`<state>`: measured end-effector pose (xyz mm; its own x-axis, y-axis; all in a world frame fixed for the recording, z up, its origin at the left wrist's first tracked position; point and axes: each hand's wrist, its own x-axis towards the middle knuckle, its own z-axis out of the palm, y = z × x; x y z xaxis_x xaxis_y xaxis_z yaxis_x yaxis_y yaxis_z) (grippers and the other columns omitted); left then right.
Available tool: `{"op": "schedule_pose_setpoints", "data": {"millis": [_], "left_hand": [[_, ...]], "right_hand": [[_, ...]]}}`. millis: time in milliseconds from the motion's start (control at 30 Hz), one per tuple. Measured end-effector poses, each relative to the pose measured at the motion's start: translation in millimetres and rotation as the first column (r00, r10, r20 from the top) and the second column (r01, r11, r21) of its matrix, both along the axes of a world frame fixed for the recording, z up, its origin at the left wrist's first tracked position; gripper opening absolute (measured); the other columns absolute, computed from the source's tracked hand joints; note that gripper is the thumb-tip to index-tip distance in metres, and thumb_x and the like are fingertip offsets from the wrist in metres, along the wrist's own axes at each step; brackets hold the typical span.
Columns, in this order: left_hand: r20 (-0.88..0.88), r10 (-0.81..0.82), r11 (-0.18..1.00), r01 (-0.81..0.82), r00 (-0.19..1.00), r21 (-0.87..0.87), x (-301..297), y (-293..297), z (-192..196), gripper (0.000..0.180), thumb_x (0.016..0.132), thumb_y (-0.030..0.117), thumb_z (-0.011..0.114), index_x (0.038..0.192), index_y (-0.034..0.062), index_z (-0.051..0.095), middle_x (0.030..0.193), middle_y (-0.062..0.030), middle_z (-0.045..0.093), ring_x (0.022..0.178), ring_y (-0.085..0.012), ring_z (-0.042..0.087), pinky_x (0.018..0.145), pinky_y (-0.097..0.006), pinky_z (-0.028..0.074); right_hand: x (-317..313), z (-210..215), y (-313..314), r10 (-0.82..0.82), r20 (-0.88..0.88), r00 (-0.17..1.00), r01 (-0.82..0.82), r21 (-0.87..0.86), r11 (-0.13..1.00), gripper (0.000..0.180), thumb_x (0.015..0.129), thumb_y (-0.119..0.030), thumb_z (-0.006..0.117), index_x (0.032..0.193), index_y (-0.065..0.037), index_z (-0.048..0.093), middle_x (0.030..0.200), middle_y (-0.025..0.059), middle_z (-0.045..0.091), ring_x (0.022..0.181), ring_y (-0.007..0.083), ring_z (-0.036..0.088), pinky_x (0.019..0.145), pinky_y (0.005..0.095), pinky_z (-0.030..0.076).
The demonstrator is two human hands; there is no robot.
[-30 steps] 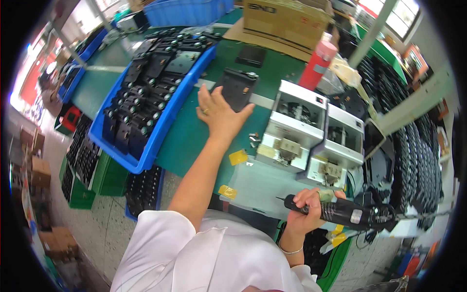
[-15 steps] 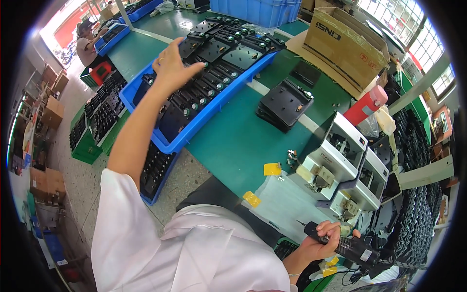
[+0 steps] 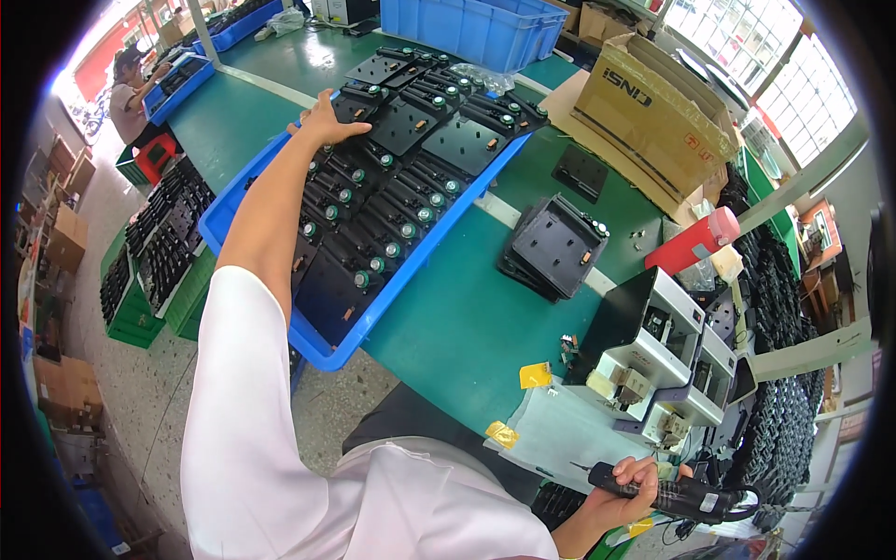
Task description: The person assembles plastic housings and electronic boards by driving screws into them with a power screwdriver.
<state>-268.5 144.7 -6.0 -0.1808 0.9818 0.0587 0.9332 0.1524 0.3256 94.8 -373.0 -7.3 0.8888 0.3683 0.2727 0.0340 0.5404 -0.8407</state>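
Note:
My left hand (image 3: 327,125) is over the far left part of a blue tray (image 3: 359,336), thumb stretched apart from the fingers. It rests on or just above black flat parts; the fingertips are partly hidden. The tray holds rows of black plate-like housings (image 3: 401,126), each with a tubular edge and a round silvery-green end piece. My right hand (image 3: 627,490) grips a black electric screwdriver (image 3: 686,497) at the lower right, its thin bit pointing left over a white sheet (image 3: 560,434). A small stack of the same black housings (image 3: 553,245) sits right of the tray.
Two screw-feeder machines (image 3: 635,355) stand right, beside a red bottle (image 3: 693,241). Small metal parts (image 3: 568,349) lie near them. Behind are a cardboard box (image 3: 653,117) and a blue crate (image 3: 476,33). Green crates (image 3: 131,303) stand on the floor left. Another person (image 3: 129,98) sits far left.
The view has shifted, so the tray sits lower and further left. My left hand has lowered slightly, its fingers less raised. My right hand still holds the screwdriver.

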Motion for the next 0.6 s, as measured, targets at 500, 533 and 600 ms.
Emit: {"op": "schedule_pose_setpoints", "data": {"millis": [500,533,600], "left_hand": [[0.172,0.018,0.999,-0.026,0.985,0.047,16.7,17.2,13.7,0.124,0.058,0.079,0.070,0.152,0.0158,0.018,0.150,-0.0190,0.037,0.140,-0.0402,0.027,0.110,-0.061,0.018],[0.173,-0.004,0.999,-0.004,0.985,0.044,21.1,18.7,13.2,0.124,0.058,0.079,0.070,0.152,0.0158,0.018,0.150,-0.0190,0.037,0.140,-0.0402,0.027,0.110,-0.061,0.018],[0.103,-0.020,0.998,0.014,0.994,0.054,32.8,28.1,6.0,0.124,0.057,0.076,0.073,0.152,0.0154,0.019,0.148,-0.0199,0.039,0.137,-0.0405,0.034,0.110,-0.060,0.022]], "right_hand": [[9.5,-1.6,-5.1,0.120,0.045,0.992,-0.121,0.018,0.992,0.014,0.093,-0.014,0.051,0.103,-0.004,0.049,0.072,0.0013,0.040,0.059,0.0093,0.041,0.058,0.0256,0.039],[7.3,-0.3,-7.0,0.077,0.049,0.996,-0.076,-0.027,0.997,0.012,0.093,-0.015,0.051,0.088,-0.004,0.050,0.071,0.0015,0.039,0.059,0.0096,0.040,0.058,0.0258,0.039],[8.4,-1.3,-9.9,0.052,0.054,0.997,-0.050,-0.040,0.998,0.016,0.093,-0.017,0.051,0.082,-0.005,0.048,0.071,0.0016,0.038,0.058,0.0098,0.040,0.058,0.0260,0.038]]}}
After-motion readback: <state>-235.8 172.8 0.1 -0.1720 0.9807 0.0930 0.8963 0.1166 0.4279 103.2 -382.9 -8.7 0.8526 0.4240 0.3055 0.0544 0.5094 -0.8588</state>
